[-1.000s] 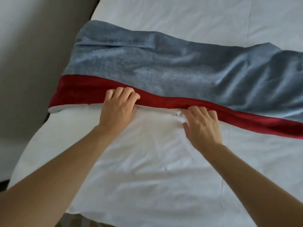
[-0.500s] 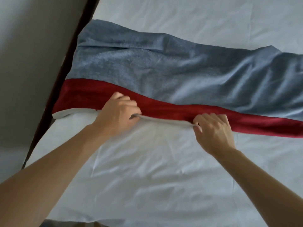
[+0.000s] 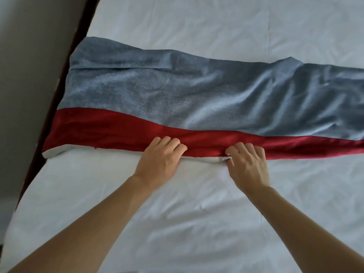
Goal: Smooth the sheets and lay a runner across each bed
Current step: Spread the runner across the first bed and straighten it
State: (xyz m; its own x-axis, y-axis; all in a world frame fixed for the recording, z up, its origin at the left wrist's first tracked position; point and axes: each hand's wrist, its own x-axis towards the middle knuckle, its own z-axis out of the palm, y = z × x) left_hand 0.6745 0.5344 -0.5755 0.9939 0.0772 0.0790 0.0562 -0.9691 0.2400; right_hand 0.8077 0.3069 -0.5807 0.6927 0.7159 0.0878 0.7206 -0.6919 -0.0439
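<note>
Two bare arms reach up from the bottom of the view, over a white sheet (image 3: 177,223) that covers the bed. The sheet has soft wrinkles in it.

The left hand (image 3: 159,160) sits at the near edge of the runner (image 3: 177,99). Its fingers (image 3: 167,143) are bent and lie on top of the red strip (image 3: 110,129), with the tips curled down onto the cloth. The thumb is hidden under the hand, so it is hard to tell if this hand pinches the edge or just presses on it.

The right hand (image 3: 248,166) is just beside the left one, a little way along the same edge. Its fingers are curled over the red strip too. Its thumb is tucked in at the edge, and a small bunch of white cloth shows by the thumb. This hand looks like it is pinching the edge of the runner.

Between the two hands, a thin white line runs along the red edge. That is the under side of the runner showing.

The runner lies across the bed from the left side to the right side. The red strip is the part close to the hands. Past it is the wide blue-gray part, which has folds and bumps, most of all on the right.

Past the runner there is more white sheet. At the far left, a dark bed edge (image 3: 65,79) runs beside a gray floor (image 3: 29,56).
</note>
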